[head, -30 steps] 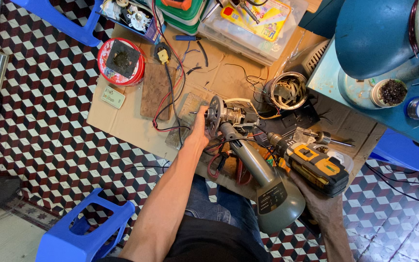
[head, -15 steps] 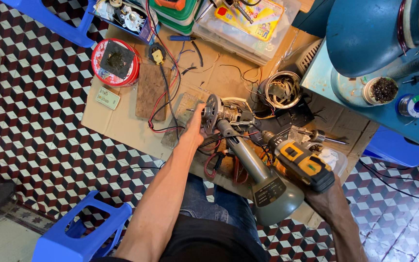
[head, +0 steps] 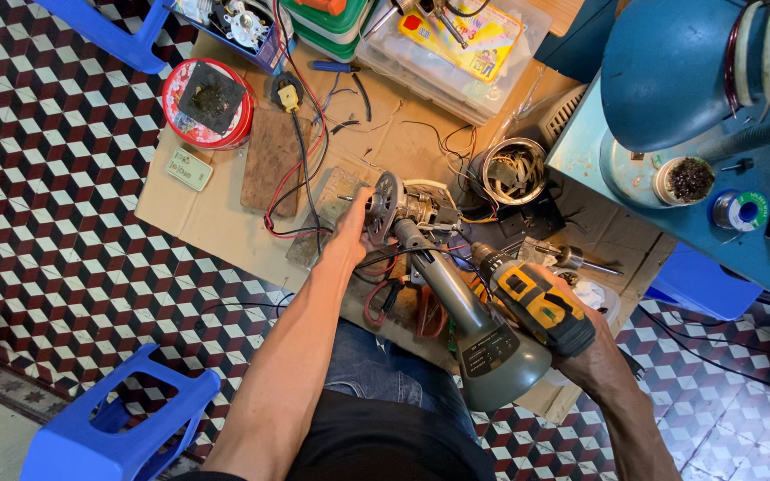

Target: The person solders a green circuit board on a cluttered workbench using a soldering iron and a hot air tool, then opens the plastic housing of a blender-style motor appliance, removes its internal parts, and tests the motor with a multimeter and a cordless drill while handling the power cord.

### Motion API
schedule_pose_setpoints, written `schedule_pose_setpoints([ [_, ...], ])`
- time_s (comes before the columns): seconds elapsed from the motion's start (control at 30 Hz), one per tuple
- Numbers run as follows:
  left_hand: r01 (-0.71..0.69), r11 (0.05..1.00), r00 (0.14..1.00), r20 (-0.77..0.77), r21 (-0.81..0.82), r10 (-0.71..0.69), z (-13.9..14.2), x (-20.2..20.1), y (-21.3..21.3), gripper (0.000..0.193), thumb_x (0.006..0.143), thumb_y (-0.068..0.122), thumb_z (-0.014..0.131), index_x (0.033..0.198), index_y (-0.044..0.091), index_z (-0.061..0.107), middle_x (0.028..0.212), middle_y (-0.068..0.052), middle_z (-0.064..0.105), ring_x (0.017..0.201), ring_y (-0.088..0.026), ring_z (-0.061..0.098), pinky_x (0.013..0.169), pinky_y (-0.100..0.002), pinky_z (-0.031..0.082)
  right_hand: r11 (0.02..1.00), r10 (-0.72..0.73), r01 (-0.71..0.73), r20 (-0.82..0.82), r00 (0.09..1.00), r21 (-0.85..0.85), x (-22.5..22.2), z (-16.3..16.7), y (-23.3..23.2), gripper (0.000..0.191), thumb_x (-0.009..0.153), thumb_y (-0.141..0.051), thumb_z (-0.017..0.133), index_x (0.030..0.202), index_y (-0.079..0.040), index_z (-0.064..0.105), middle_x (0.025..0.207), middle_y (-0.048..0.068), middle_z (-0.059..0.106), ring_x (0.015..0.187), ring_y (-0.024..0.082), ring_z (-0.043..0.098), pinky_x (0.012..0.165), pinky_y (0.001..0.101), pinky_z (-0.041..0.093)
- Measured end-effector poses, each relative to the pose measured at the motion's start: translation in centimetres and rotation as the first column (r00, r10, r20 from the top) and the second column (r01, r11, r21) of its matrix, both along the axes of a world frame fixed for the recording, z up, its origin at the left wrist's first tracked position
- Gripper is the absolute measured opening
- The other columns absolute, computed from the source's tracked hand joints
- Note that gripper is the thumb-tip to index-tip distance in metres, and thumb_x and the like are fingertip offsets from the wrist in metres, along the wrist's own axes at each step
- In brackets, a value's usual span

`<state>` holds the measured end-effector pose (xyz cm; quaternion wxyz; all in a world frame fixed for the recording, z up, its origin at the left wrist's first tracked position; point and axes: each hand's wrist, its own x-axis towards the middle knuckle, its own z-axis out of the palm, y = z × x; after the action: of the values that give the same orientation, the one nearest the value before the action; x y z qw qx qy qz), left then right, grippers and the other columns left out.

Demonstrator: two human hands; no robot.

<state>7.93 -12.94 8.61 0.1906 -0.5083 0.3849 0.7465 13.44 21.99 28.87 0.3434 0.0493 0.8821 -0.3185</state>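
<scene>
A grey fan stand (head: 470, 312) with its bare motor (head: 403, 209) lies across my lap on a sheet of cardboard (head: 216, 214). My left hand (head: 352, 227) grips the round front plate of the motor. My right hand (head: 585, 343) holds a yellow and black cordless drill (head: 532, 298), its chuck pointing at the motor's rear, close to the stand's neck. Red and black wires (head: 291, 191) run from the motor across the cardboard.
A red round tin (head: 205, 102), a wooden block (head: 271, 160), clear plastic boxes (head: 456, 53) and a metal motor housing (head: 511, 171) lie around. Blue stools (head: 118, 428) stand at left. A blue bench (head: 715, 214) with a solder spool is at right.
My right hand has brought the drill up and in toward the motor. The left hand stays on the motor's front plate. The camera view shifted slightly.
</scene>
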Motion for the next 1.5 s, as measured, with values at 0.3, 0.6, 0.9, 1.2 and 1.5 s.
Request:
schedule_pose_setpoints([
  [0.3,0.259,0.921,0.965,0.041,-0.291,-0.258,1.2,-0.3,-0.5,0.070,0.084,0.063,0.071,0.125,0.008,0.056,0.118,-0.007,0.060,0.114,-0.028,0.062,0.097,-0.051,0.052,0.999,-0.042,0.042,0.016,0.999,-0.026,1.3,-1.3,1.8,0.066,0.060,-0.006,0.095,0.119,-0.007,0.065,0.103,0.009,0.077,0.095,0.024,0.074,0.089,0.0372,0.060],
  [0.6,-0.176,0.118,0.535,-0.196,-0.977,-0.822,13.6,4.6,4.6,0.023,0.092,0.016,0.074,0.112,0.006,0.069,0.113,-0.014,0.069,0.110,-0.032,0.065,0.098,-0.041,0.052,0.988,-0.134,0.136,0.028,0.991,-0.076,2.6,-2.5,2.3,0.052,0.061,0.004,0.082,0.111,-0.004,0.069,0.094,0.011,0.078,0.083,0.021,0.074,0.074,0.0351,0.063],
  [0.9,0.154,-0.137,-0.274,0.090,-0.979,-0.957,6.1,-3.9,8.9,0.031,0.071,0.007,0.079,0.102,0.007,0.073,0.095,-0.013,0.072,0.096,-0.036,0.068,0.082,-0.048,0.055,0.999,-0.050,0.049,-0.027,0.998,-0.005,3.5,-2.7,2.8,0.045,0.068,0.002,0.080,0.111,-0.002,0.067,0.099,0.012,0.077,0.091,0.022,0.074,0.081,0.0345,0.061],
  [1.2,0.066,-0.256,-0.553,0.179,-0.964,-0.814,4.8,-5.2,9.2,0.016,0.071,0.016,0.079,0.085,0.009,0.076,0.088,-0.017,0.071,0.089,-0.039,0.069,0.077,-0.049,0.055,0.960,-0.129,0.082,-0.164,0.978,-0.266,4.8,0.6,1.9,0.057,0.079,-0.010,0.080,0.132,-0.007,0.059,0.120,0.012,0.074,0.108,0.025,0.073,0.093,0.0362,0.057],
  [1.5,-0.161,-0.236,-0.622,0.284,-0.958,-0.730,5.9,-5.2,9.9,0.008,0.077,0.002,0.065,0.081,0.005,0.071,0.087,-0.015,0.072,0.083,-0.035,0.072,0.073,-0.046,0.057,0.740,-0.598,0.593,0.093,0.796,-0.316,10.8,-0.5,7.4,0.042,0.082,-0.016,0.080,0.121,-0.004,0.070,0.108,0.016,0.080,0.095,0.025,0.077,0.086,0.0425,0.063],
])
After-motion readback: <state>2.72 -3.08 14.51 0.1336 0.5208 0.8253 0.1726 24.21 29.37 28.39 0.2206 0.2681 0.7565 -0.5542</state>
